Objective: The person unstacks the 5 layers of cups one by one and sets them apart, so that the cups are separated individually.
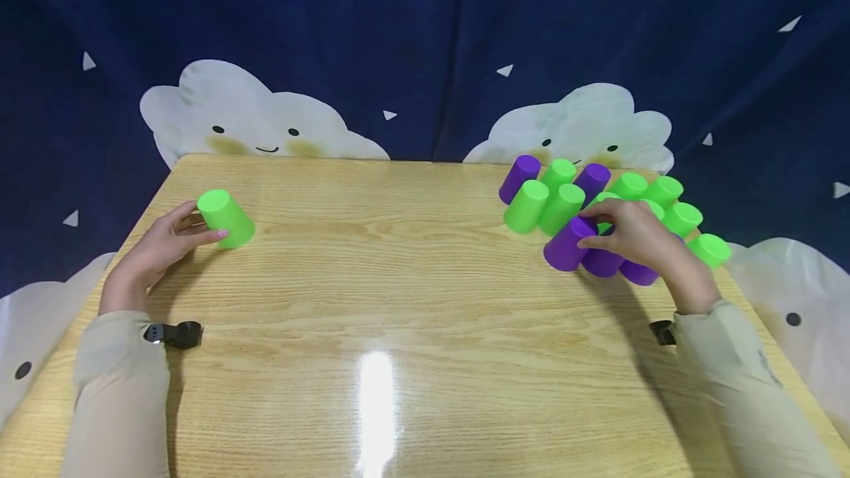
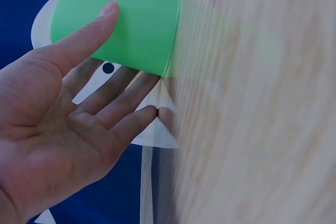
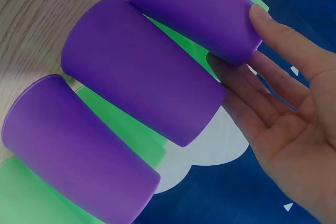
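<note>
On the left of the table, my left hand (image 1: 161, 246) holds an upside-down green cup (image 1: 229, 221) between thumb and fingers. In the left wrist view, the thumb lies along the side of that green cup (image 2: 131, 30), with the fingers behind it. Over on the right, my right hand (image 1: 640, 234) pinches the upper part of an upside-down purple cup (image 1: 566, 248) at the front left of a group of cups. The right wrist view shows the thumb on this purple cup (image 3: 194, 14), and two more purple cups (image 3: 142, 72) beside it. My right hand partly hides the cups behind.
Several green cups (image 1: 527, 206) and purple cups (image 1: 520, 179) stand upside down, close together, at the table's right back. A dark blue curtain (image 1: 425, 43) with white clouds hangs behind the wooden table (image 1: 372, 279). Each wrist wears a black strap (image 1: 174, 334).
</note>
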Demonstrator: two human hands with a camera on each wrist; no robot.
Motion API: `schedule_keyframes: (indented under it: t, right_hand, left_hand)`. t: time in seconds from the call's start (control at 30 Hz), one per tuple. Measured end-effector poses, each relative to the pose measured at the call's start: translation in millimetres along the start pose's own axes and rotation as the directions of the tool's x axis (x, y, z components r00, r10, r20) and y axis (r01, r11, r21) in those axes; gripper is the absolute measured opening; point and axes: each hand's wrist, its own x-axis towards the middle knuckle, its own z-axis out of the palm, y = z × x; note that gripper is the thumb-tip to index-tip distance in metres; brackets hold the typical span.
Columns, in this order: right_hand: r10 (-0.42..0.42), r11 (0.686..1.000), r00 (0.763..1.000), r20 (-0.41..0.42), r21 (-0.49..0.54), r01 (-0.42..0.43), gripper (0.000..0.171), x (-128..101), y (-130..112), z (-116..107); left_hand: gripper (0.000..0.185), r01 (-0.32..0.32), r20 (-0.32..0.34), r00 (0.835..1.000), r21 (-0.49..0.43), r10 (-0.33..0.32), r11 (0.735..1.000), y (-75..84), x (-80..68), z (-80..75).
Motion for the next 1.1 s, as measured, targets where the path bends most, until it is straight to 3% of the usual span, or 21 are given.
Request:
schedule_keyframes:
  t: [0.17,0.3,0.5,0.63,0.77,0.87,0.97,1.1]
  right_hand:
    - [0.003,1.000,1.000,0.016,0.000,-0.003,0.043,1.6,-1.5,-0.5]
    - [-0.007,1.000,1.000,0.020,0.003,0.007,0.043,4.3,-4.1,0.4]
    - [-0.003,1.000,0.999,0.047,-0.001,0.003,0.042,11.9,-8.7,3.1]
    - [-0.009,1.000,0.999,0.046,-0.009,0.010,0.042,11.8,-9.5,3.3]
    - [-0.013,1.000,0.999,0.035,-0.012,0.013,0.041,9.4,-8.5,2.2]
    - [-0.005,1.000,0.999,0.034,-0.011,0.006,0.041,7.7,-7.6,0.7]
    - [0.004,1.000,0.999,0.038,-0.014,-0.003,0.042,6.0,-6.7,-0.6]
    - [0.012,1.000,0.999,0.036,-0.018,-0.012,0.042,3.8,-5.0,-2.3]
  left_hand:
    - [0.079,-0.011,-0.011,1.000,0.022,0.011,1.000,3.7,1.5,3.0]
    - [0.079,-0.037,-0.030,0.999,0.078,0.039,0.996,15.8,0.3,7.3]
    - [0.069,-0.118,-0.032,0.992,0.110,0.122,0.987,51.9,-2.8,20.3]
    - [0.067,-0.199,0.008,0.980,0.043,0.199,0.979,86.2,10.5,41.5]
    - [0.065,-0.259,0.076,0.962,-0.037,0.261,0.965,125.0,31.0,75.6]
    - [0.062,-0.307,0.147,0.937,-0.088,0.317,0.948,149.3,48.0,110.3]
    - [0.063,-0.339,0.218,0.907,-0.131,0.361,0.931,169.1,64.9,155.2]
    - [0.063,-0.361,0.277,0.882,-0.124,0.382,0.924,190.1,78.5,224.8]
